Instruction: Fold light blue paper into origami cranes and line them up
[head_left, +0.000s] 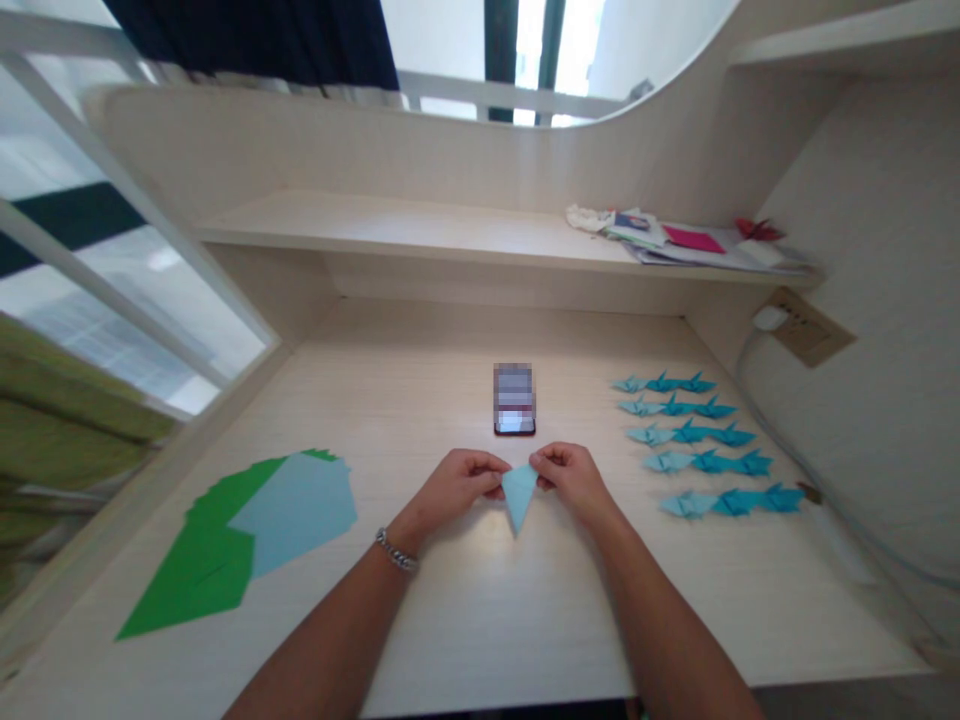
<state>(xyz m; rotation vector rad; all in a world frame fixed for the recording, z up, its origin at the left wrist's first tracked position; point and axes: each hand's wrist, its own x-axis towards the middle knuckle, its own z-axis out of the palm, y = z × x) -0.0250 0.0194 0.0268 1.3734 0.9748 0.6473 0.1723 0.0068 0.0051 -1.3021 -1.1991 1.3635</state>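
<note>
A light blue folded paper (518, 496), kite-shaped with its point toward me, is held between my two hands over the desk. My left hand (466, 480) pinches its upper left corner, thumb and fingers closed. At the upper right corner my right hand (568, 474) grips the same paper between thumb and fingers. Just beyond the hands lies a phone (514, 398) with a lit, blurred screen. On the right, several rows of folded paper cranes (691, 434) run from pale to deeper blue.
Green paper sheets (199, 575) and light blue sheets (304, 510) lie overlapping at the left. A shelf (390, 222) spans the back, holding papers (694, 240) at its right. A cable (780, 430) runs from the wall socket (806, 325) down the right side.
</note>
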